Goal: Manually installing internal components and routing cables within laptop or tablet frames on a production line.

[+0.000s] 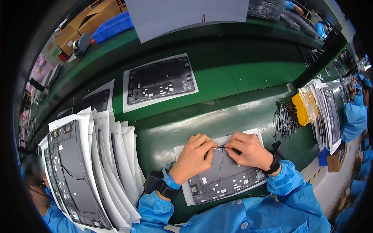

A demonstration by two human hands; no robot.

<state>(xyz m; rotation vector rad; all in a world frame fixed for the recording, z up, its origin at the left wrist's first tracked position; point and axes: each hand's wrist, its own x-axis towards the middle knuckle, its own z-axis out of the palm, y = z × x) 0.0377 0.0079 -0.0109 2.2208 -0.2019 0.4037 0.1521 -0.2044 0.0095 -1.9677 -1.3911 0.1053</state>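
Thumb and forefinger of the left hand [194, 157] draw to a narrow pinch at the top edge of a dark grey panel [233, 173], lower centre of the frame; those of the right hand [248, 149] pinch just beside them. A thin cable [221, 171] runs down the panel from that spot; what sits between the fingertips is too small to tell. Hands meeting this close probably steady a fine part from both sides. A white sheet [256, 134] lies under the panel, likely to spare it scratches from the green bench [155, 132]. At lower left, a stack of similar panels [74, 171] has white sheets between its layers (presumably so that no face rubs another). Right of centre, a bundle of black cables [285, 119] lies near the right hand, perhaps for easy picking.
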